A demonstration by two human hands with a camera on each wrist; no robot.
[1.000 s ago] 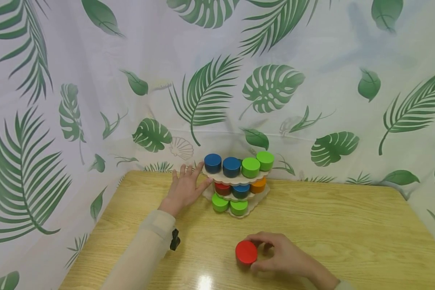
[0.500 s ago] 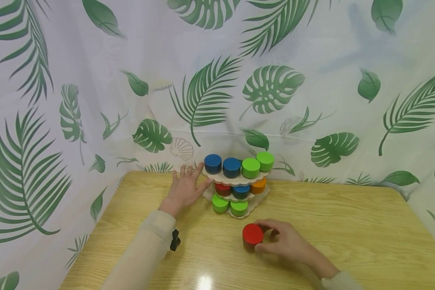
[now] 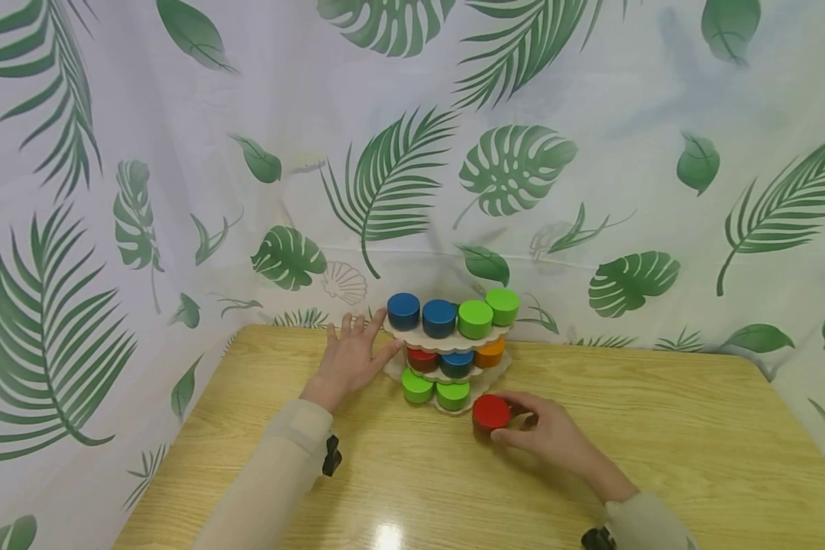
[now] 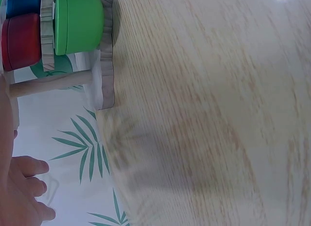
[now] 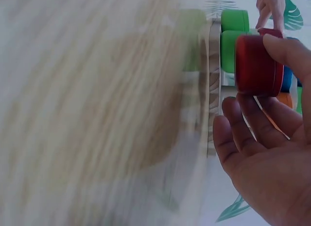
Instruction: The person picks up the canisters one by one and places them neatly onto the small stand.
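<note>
My right hand (image 3: 546, 435) pinches a red cylinder block (image 3: 491, 413) between thumb and fingers, just in front of the right side of a tiered wooden stand (image 3: 484, 386). In the right wrist view the red block appears raised off the tabletop. My left hand (image 3: 349, 360) lies with fingers spread at the stand's left edge, thumb and index finger at the top tier. Blue blocks (image 3: 439, 318) and green blocks (image 3: 476, 319) stand on that tier. The middle tier carries red, blue and orange blocks (image 3: 490, 352); green blocks (image 3: 418, 385) sit on the bottom one.
The wood-grain table (image 3: 660, 443) extends to both sides of the stand and toward the front. Behind it hangs a white leaf-print cloth (image 3: 412, 92), close to the stand's back. Another stretch of this cloth runs along the left side.
My right hand has carried the red block forward and slightly right, from the front of the table to near the stand's base. The left hand and the stand have stayed put.
</note>
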